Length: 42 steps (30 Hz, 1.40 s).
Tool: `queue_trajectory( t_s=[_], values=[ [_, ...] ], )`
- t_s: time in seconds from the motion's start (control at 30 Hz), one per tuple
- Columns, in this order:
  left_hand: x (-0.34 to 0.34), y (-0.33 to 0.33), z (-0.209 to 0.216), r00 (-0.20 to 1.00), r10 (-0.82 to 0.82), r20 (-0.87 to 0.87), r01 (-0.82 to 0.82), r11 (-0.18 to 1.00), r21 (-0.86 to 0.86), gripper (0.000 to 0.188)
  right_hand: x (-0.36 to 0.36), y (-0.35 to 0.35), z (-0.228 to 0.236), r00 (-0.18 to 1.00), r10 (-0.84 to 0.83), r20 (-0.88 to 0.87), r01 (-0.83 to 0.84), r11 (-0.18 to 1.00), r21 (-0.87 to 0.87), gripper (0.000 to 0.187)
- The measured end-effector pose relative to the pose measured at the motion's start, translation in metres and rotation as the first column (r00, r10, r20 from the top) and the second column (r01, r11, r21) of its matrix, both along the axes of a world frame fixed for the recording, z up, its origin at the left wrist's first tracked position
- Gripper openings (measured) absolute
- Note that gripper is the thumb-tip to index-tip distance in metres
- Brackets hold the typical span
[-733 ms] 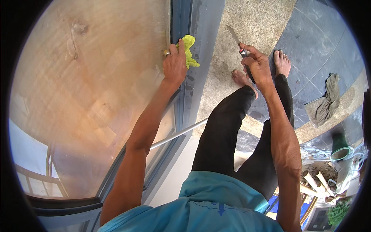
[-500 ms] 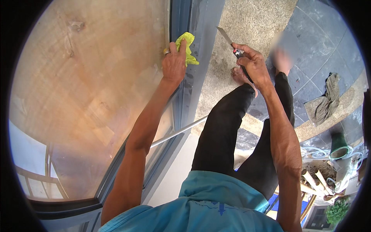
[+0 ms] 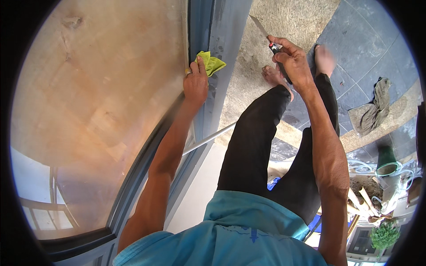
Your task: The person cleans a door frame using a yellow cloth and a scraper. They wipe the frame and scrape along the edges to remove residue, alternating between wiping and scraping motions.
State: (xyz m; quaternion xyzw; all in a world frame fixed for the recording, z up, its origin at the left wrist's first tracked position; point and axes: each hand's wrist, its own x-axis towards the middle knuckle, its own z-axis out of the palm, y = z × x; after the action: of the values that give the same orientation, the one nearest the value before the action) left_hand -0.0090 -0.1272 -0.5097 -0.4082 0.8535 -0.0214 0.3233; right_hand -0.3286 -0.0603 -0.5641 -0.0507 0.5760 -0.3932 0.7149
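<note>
My left hand (image 3: 196,85) presses a yellow-green cloth (image 3: 210,64) against the grey window frame (image 3: 200,26), fingers closed over its near side. A ring shows on one finger. The far part of the cloth sticks out onto the sill (image 3: 217,95), where wet drops show. In my right hand (image 3: 294,66), held up over the mat, is a utility knife (image 3: 274,47) with a dark handle and a red spot. Its long thin blade is out and points forward and left, touching nothing I can see.
The large glass pane (image 3: 97,88) fills the left side. A white pole (image 3: 211,138) slants past my leg. Below are a tan mat (image 3: 239,88) and dark tiles (image 3: 368,48). A grey rag (image 3: 372,111) lies at right, near a hose (image 3: 361,166) and a green plant (image 3: 385,235).
My left hand has slid a little nearer and to the left along the frame with the cloth, which is now bunched differently. The right hand with the knife has barely moved.
</note>
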Motion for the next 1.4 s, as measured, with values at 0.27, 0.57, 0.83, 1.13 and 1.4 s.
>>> queue_trajectory(
  t_s=[0.27, 0.57, 0.83, 1.13, 1.4],
  values=[
    [0.047, 0.067, 0.015, 0.971, 0.171, 0.169, -0.184, 0.981, 0.066, 0.06, 0.009, 0.008, -0.002, 0.997, 0.065, 0.039, -0.064, 0.998, -0.03, 0.053],
    [0.035, 0.062, 0.018, 0.92, 0.231, 0.316, -0.322, 0.905, 0.277, 0.019, 0.02, 0.011, -0.002, 0.991, 0.115, 0.064, -0.114, 0.993, -0.015, 0.051],
    [0.037, 0.108, 0.043, 0.74, 0.649, 0.178, -0.663, 0.659, 0.356, 0.024, 0.017, 0.019, -0.013, 0.989, 0.145, 0.032, -0.144, 0.989, -0.032, 0.053],
    [0.028, 0.102, 0.041, 0.675, 0.689, -0.264, -0.703, 0.709, 0.053, 0.041, 0.016, 0.023, -0.015, 0.992, 0.121, 0.028, -0.121, 0.993, -0.005, 0.05],
    [0.026, 0.087, 0.026, 0.649, 0.756, -0.082, -0.758, 0.652, 0.019, 0.035, 0.022, 0.022, -0.012, 0.982, 0.185, -0.02, -0.186, 0.982, -0.044, 0.051]
  ],
)
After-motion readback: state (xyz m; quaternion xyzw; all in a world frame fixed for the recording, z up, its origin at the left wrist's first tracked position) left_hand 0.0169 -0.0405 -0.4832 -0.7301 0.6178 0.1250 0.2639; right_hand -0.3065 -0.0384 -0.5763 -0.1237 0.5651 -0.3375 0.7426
